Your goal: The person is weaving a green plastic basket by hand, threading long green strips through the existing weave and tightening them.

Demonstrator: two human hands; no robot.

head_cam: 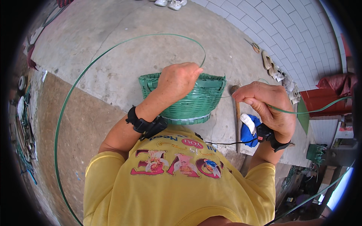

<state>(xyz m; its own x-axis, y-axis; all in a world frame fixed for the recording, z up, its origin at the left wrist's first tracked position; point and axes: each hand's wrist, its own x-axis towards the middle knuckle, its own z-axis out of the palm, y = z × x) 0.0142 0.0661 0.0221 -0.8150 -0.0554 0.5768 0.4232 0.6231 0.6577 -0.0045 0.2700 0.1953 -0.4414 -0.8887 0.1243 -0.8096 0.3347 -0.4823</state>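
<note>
A green woven basket point(192, 104) of flat plastic strips stands in front of my yellow shirt, with a pale band near its base. My left hand point(179, 79) is closed over the basket's rim, gripping a green plastic strip point(82, 75) that loops in a wide arc from the lower left. Part of the rim is hidden behind this hand. To the right of the basket, my right hand point(263, 104) pinches a green strip length point(308, 112) between thumb and fingers; it trails off to the right. A thin strand runs between the basket and these fingertips.
A wooden-handled tool point(237, 124) lies right of the basket, beside blue cloth point(250, 138) and a white item point(248, 121). Shoes point(268, 60) and scissors point(256, 47) lie along the tiled wall point(271, 22). A green container point(314, 152) stands at far right.
</note>
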